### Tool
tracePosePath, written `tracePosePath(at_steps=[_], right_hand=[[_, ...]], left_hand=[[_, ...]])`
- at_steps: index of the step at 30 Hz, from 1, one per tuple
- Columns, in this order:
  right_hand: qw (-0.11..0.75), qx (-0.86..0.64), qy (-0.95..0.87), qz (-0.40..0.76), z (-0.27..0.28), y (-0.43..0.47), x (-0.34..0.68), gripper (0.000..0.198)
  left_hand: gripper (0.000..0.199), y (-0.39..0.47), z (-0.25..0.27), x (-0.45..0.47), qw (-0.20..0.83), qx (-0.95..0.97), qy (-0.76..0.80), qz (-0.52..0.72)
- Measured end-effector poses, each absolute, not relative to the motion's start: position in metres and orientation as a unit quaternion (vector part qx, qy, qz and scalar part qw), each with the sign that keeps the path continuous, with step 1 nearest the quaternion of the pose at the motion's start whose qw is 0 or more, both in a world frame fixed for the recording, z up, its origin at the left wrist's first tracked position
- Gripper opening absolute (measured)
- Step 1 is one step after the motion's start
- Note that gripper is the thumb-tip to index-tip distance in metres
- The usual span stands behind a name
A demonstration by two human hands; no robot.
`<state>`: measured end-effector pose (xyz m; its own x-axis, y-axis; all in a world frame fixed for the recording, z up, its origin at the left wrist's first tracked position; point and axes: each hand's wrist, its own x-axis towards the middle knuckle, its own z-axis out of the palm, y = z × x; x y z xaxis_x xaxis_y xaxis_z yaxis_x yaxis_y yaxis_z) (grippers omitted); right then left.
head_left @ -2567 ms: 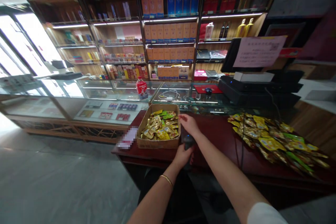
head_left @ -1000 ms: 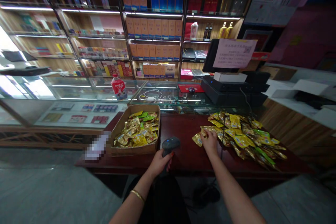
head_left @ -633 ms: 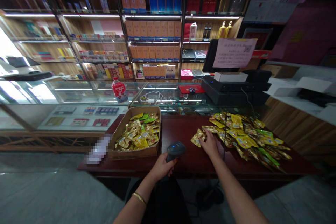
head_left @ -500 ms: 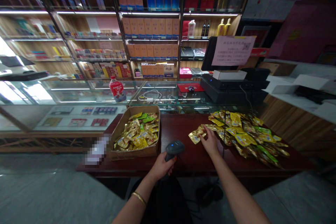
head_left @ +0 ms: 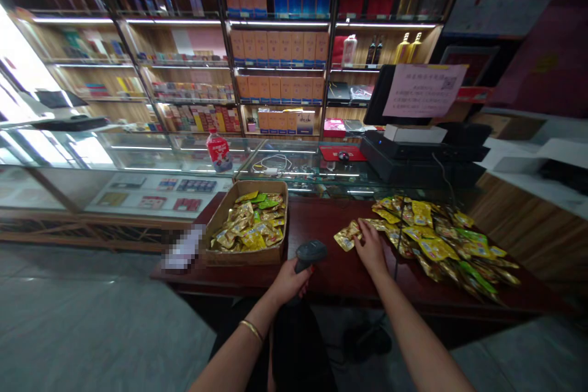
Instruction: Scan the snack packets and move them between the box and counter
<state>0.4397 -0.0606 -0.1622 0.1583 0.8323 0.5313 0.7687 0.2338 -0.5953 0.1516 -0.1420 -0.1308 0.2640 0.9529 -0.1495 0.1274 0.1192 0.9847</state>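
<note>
My left hand (head_left: 290,282) is wrapped around the handle of a dark grey barcode scanner (head_left: 312,250), held above the front of the dark red table (head_left: 312,220). To its right, my right hand (head_left: 371,250) has its thumb and fingers on a small gold snack packet (head_left: 345,237) lying at the near left edge of a heap. That heap of gold, yellow and green snack packets (head_left: 434,248) spreads over the table's right side. On the left stands an open cardboard box (head_left: 212,239) holding many similar packets (head_left: 250,226).
Behind the table runs a glass display counter (head_left: 184,162) with a red-labelled bottle (head_left: 219,152) on it. A monitor (head_left: 377,95) with a pink notice stands at back right. A thin cable (head_left: 397,257) hangs in front of the heap. Stocked shelves (head_left: 280,67) line the wall.
The view has swung slightly left, so the surroundings sit further right. The blue light on the scanner no longer shows. My hands keep nearly the same pose, the right still at the gold packet.
</note>
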Motion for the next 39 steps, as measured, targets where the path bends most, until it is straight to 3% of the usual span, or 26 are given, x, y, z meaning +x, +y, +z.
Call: tracePosePath(at_steps=[7,16,20,27,32,39], right_hand=[[0.444,-0.625,-0.635,0.097,-0.168,-0.056,0.437,0.049],[0.515,-0.635,-0.552,0.163,-0.136,-0.058,0.422,0.045],[0.541,-0.569,-0.578,0.221,-0.103,-0.029,0.362,0.038],[0.478,-0.493,-0.628,0.366,-0.068,0.027,0.198,0.034],[0.458,-0.514,-0.651,0.32,-0.056,0.036,0.17,0.034],[0.404,-0.692,-0.589,0.108,-0.071,0.01,0.355,0.032]], left_hand=[[0.039,-0.144,-0.128,0.152,0.575,0.544,0.484,0.374],[0.043,-0.143,-0.126,0.155,0.584,0.523,0.494,0.376],[0.044,-0.142,-0.127,0.156,0.584,0.524,0.492,0.377],[0.041,-0.142,-0.127,0.155,0.584,0.514,0.493,0.388],[0.043,-0.141,-0.128,0.152,0.585,0.522,0.482,0.39],[0.049,-0.139,-0.137,0.153,0.577,0.519,0.506,0.375]])
